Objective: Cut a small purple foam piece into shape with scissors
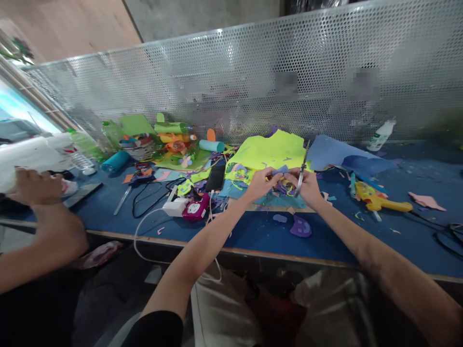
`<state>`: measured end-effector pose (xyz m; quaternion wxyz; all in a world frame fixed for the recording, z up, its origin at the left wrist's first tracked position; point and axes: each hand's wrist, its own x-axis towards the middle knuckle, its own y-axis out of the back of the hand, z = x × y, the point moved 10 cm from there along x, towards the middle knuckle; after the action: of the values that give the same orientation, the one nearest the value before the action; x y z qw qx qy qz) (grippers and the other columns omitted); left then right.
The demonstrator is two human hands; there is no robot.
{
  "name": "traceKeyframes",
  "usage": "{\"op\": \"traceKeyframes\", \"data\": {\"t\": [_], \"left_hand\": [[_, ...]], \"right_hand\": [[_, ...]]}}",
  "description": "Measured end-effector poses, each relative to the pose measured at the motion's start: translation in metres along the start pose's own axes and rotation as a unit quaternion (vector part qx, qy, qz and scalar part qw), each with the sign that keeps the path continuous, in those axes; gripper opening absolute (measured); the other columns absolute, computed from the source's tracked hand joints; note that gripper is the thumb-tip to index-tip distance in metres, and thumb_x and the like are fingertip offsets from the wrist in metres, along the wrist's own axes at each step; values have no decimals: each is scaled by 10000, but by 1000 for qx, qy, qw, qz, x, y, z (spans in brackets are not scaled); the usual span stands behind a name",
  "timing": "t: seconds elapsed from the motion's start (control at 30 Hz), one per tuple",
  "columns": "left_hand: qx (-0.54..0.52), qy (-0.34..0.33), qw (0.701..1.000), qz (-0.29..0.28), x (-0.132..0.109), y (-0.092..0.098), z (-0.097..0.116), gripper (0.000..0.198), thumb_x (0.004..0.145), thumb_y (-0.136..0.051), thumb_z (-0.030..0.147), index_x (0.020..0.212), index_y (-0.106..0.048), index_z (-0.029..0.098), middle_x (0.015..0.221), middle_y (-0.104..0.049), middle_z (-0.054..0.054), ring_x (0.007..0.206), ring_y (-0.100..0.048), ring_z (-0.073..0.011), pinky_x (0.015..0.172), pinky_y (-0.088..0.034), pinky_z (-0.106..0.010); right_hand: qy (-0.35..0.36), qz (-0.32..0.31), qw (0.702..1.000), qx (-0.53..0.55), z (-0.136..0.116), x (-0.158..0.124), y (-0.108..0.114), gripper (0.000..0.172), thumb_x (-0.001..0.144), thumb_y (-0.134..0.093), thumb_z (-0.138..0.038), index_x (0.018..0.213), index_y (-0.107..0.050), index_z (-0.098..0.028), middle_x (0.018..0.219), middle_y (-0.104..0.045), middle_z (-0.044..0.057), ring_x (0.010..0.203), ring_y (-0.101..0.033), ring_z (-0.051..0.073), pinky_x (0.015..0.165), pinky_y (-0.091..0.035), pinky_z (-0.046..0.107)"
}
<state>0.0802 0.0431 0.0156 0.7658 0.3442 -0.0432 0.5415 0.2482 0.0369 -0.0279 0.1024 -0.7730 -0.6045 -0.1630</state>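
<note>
Over the littered middle of the bench, my left hand (pixel 261 184) pinches a small blue foam piece (pixel 280 170). Close beside it, my right hand (pixel 308 187) is closed on metal scissors (pixel 300 177), tilted nearly upright. The right fingertips reach near the blue piece; whether they touch it I cannot tell. Yellow and purple scraps (pixel 284 188) lie under both hands. Behind them a large lime-green sheet (pixel 269 147) is spread out. A purple foam cutout (pixel 300 226) and a small blue oval (pixel 279 218) lie near the front edge.
A phone (pixel 215 178), a magenta power adapter (pixel 196 207) and white cable stand left. A yellow glue gun (pixel 383 202), a blue sheet (pixel 343 154) and a white bottle (pixel 381 136) are right. Another person's hand (pixel 38 185) rests far left. A perforated metal screen (pixel 224 77) closes the back.
</note>
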Motion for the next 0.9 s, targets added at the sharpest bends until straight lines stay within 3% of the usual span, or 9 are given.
{"op": "traceKeyframes", "data": {"t": [0.17, 0.33, 0.43, 0.77, 0.9], "left_hand": [[20, -14, 1000, -9, 1, 0, 0, 415, 952, -587, 556, 802, -663, 176, 701, -680, -24, 660, -611, -150, 616, -457, -256], [28, -24, 999, -5, 2, 3, 0, 428, 963, -568, 570, 837, -677, 175, 751, -703, -38, 696, -630, -151, 642, -474, -255], [33, -35, 999, -8, 2, 3, 3, 415, 966, -568, 569, 867, -680, 182, 756, -711, -39, 695, -639, -154, 636, -475, -257], [59, -64, 996, 5, 1, 3, 10, 372, 956, -596, 553, 861, -684, 204, 685, -685, -13, 619, -613, -144, 607, -449, -271], [52, -56, 997, -3, 3, 1, 6, 333, 925, -655, 524, 966, -718, 200, 693, -694, -16, 603, -598, -144, 607, -446, -276]], "right_hand": [[-9, 5, 1000, -1, 2, -2, 0, 333, 720, -767, -530, 806, -721, -211, 656, -688, 11, 490, -528, 123, 469, -439, 271], [62, 51, 996, -31, -31, -8, 13, 299, 800, -680, -491, 877, -733, -207, 752, -711, 32, 509, -520, 124, 527, -452, 290], [93, 40, 993, -57, -44, -9, 15, 275, 817, -666, -463, 872, -749, -207, 736, -707, 35, 546, -539, 141, 565, -457, 300], [60, 15, 996, -68, -29, -5, 9, 330, 752, -726, -523, 820, -739, -200, 704, -707, 32, 563, -577, 159, 542, -456, 299], [62, 11, 996, -60, -29, -5, 8, 317, 766, -718, -518, 797, -726, -202, 703, -701, 34, 588, -590, 166, 562, -465, 299]]}}
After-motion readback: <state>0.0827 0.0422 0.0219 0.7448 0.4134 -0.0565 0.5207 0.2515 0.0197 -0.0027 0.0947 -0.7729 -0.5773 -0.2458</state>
